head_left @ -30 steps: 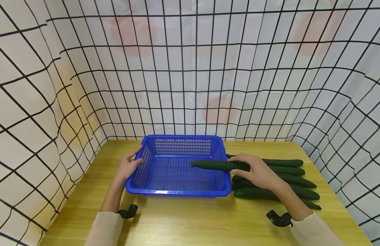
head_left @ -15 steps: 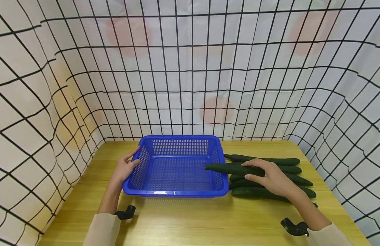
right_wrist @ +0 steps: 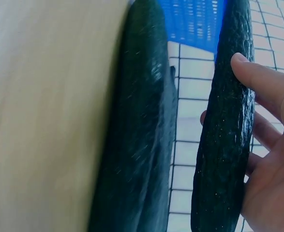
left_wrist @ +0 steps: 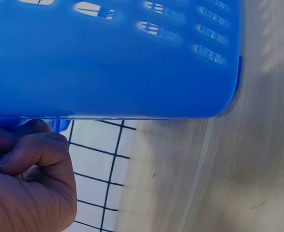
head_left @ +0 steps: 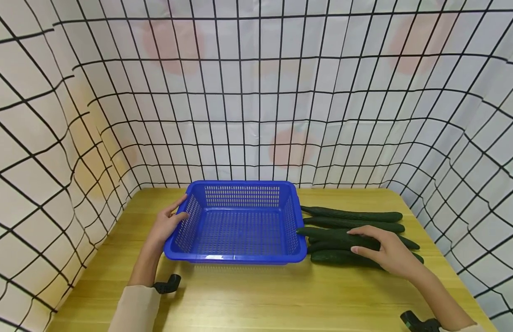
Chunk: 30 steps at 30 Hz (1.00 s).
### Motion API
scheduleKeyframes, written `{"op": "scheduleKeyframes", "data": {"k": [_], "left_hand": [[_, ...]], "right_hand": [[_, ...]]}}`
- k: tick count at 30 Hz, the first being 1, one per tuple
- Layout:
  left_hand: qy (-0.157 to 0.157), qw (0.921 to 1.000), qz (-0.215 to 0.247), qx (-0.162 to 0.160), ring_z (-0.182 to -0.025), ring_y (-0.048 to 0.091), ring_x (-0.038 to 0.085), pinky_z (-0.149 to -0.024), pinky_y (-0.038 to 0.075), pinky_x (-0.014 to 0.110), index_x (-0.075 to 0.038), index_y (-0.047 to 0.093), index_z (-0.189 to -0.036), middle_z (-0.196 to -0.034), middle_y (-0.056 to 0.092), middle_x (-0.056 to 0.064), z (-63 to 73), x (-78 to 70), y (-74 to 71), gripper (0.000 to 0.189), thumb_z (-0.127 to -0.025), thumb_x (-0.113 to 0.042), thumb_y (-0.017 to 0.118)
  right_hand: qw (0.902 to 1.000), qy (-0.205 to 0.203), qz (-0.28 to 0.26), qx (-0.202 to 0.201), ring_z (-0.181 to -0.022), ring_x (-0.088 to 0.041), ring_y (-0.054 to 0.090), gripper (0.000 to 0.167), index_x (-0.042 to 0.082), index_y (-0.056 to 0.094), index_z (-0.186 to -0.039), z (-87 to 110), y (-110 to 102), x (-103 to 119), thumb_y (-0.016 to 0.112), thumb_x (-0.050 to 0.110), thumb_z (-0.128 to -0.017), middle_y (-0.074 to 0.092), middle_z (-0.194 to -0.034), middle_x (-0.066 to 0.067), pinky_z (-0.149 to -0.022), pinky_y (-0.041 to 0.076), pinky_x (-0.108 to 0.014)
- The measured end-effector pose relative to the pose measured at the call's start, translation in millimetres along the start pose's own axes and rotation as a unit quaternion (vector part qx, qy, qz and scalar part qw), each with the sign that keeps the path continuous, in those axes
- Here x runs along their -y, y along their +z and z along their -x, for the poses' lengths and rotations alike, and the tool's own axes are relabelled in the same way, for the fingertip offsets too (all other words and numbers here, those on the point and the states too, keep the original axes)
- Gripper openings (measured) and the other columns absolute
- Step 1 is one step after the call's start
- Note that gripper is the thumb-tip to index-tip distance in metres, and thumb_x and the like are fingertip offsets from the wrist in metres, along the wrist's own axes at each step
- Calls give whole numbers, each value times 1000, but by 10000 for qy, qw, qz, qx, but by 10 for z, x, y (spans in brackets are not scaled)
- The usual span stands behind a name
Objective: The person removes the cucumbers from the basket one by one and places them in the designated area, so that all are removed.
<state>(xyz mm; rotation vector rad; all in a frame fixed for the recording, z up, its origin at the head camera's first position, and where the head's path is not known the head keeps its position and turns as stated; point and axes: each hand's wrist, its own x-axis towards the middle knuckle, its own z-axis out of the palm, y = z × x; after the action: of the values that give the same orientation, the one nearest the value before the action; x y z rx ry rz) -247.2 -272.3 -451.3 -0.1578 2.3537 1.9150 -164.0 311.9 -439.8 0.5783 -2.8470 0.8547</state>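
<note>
My left hand (head_left: 166, 227) grips the left rim of a blue plastic basket (head_left: 235, 259); in the left wrist view its curled fingers are at the rim, partly hidden beside the basket wall (left_wrist: 132, 72). On the right, my right hand (head_left: 391, 252) holds a dark green cucumber (head_left: 323, 234) between thumb and fingers. That cucumber's tip is by the basket's right rim, and the rest lies above several other cucumbers (head_left: 352, 215). The right wrist view shows the held cucumber (right_wrist: 224, 145) apart from a neighbouring cucumber (right_wrist: 137, 121). Nothing lies inside the basket.
Everything stands on a light wooden table (head_left: 248, 295). White sheeting with a black grid (head_left: 256, 106) closes off the back and both sides. A small black device (head_left: 168, 284) is strapped at the left wrist, another (head_left: 418, 323) at the right.
My right hand has drawn the cucumber rightward and closer to me, from over the basket to above the other cucumbers. My left hand keeps its place on the rim.
</note>
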Motion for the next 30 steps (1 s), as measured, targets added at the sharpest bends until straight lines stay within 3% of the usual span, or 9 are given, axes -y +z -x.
{"op": "scheduleKeyframes", "data": {"k": [9, 12, 18, 24, 30], "left_hand": [[-57, 9976, 422, 553, -115, 61, 28, -84, 60, 34, -36, 24, -164, -165, 30, 21, 14, 21, -52, 63, -108, -26, 52], [-20, 9972, 391, 632, -121, 59, 31, -86, 60, 37, -37, 24, -165, -164, 31, 23, 30, 39, -58, 63, -108, -28, 52], [83, 9975, 429, 564, -104, 69, 28, -81, 63, 41, -33, 26, -164, -152, 43, 30, 51, 69, -64, 65, -107, -34, 55], [103, 9976, 498, 478, -94, 71, 23, -76, 63, 37, -31, 28, -164, -141, 51, 29, 68, 79, -56, 64, -107, -33, 56], [138, 9977, 498, 439, -96, 68, 20, -76, 62, 33, -31, 28, -164, -148, 44, 24, 63, 85, -39, 63, -107, -33, 55]], "right_hand": [[9994, 313, 145, 21, -121, -31, 62, 40, 34, 67, -131, 255, 26, -137, 75, 41, -92, 69, -131, 4, -91, 58, -44], [9993, 324, 185, 9, -118, -21, 64, 39, 35, 68, -128, 330, 41, -193, 77, 41, -91, 69, -128, 7, -90, 58, -38], [9995, 173, 272, -56, -113, 1, 61, 38, 37, 69, -125, 455, 77, -288, 80, 37, -88, 70, -124, 11, -87, 58, -34], [9994, 94, 295, -161, -110, 2, 61, 39, 37, 70, -122, 539, 123, -350, 83, 34, -85, 71, -120, 11, -85, 58, -31], [9987, -151, 372, -300, -107, 3, 60, 38, 39, 71, -117, 580, 183, -388, 85, 33, -82, 70, -117, 16, -82, 57, -29]]}}
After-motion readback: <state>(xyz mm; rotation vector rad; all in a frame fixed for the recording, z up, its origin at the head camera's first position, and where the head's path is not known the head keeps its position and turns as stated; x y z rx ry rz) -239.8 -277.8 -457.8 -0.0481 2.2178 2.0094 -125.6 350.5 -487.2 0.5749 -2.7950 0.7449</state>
